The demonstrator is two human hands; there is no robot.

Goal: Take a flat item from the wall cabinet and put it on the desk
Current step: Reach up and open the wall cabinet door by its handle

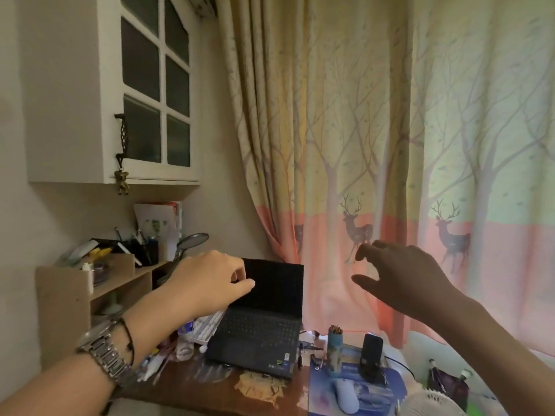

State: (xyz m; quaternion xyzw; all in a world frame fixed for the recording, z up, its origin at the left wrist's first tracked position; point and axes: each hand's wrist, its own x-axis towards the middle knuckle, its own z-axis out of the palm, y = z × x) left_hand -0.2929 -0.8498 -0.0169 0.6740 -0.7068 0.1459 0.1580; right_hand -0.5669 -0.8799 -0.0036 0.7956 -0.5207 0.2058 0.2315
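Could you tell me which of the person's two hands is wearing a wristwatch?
The left hand: a metal-link watch circles its wrist, while the right hand has none.

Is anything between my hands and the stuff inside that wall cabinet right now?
Yes: the cabinet door is shut, so its glass panes and frame block the inside. The handle is on the door's left edge. Both the left hand and right hand are empty, well below it.

Dim room; daylight glows through curtain (390,145); right hand (399,274) backlit, dark; wide-angle bending at edges; soft focus.
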